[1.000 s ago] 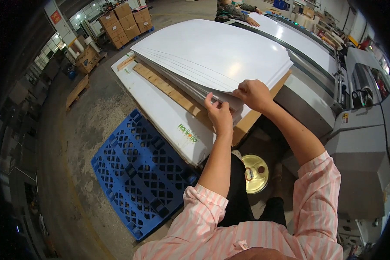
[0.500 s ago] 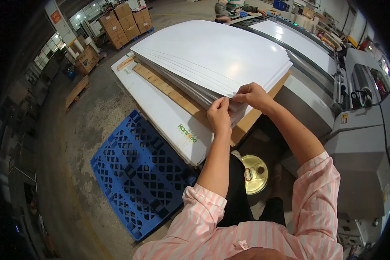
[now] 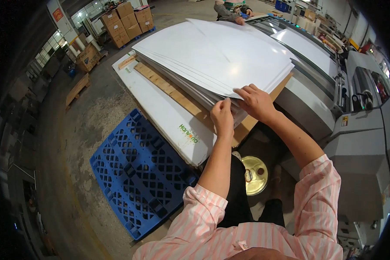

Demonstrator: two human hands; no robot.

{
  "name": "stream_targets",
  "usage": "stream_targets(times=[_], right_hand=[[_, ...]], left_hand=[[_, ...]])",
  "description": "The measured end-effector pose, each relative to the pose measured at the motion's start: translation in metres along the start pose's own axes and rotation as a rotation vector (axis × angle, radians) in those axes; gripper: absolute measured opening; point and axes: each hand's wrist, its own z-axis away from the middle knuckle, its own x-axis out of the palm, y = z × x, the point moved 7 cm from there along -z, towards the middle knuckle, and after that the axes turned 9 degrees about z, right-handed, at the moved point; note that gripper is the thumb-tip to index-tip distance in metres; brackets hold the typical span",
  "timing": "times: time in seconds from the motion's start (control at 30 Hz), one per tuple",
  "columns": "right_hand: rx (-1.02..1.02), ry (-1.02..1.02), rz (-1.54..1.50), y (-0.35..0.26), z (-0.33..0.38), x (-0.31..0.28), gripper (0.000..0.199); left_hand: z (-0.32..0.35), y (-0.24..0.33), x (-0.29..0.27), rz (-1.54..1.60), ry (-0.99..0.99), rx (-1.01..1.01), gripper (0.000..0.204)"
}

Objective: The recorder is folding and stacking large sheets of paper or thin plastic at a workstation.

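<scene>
**Fingers at the near corner of the white sheets [image 3: 203,52]**

The left hand [image 3: 222,116] had its thumb and fingertips pressed together just below the sheets' near corner; from where I stood, I couldn't tell whether paper lay between them. The right hand [image 3: 256,103] bent its fingers at that corner, touching the edge, though its grip was hidden. The sheets lay fanned in a pile beside a wooden strip [image 3: 167,86]. Nearer stood a blue pallet [image 3: 136,111] and a gold-coloured can [image 3: 258,182]; beyond the pile, a co-worker's hand [image 3: 240,20].
</scene>
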Motion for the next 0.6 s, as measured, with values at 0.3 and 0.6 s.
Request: stream_targets(times=[0.3, 0.6], right_hand=[[0.408, 0.158, -0.141, 0.045, -0.034, -0.041, 0.020], [0.208, -0.241, 0.042, 0.028, 0.005, 0.019, 0.016]], left_hand=[[0.002, -0.005, 0.000, -0.008, 0.006, -0.008, 0.021], [-0.001, -0.016, 0.003, -0.091, -0.078, -0.047, 0.013]])
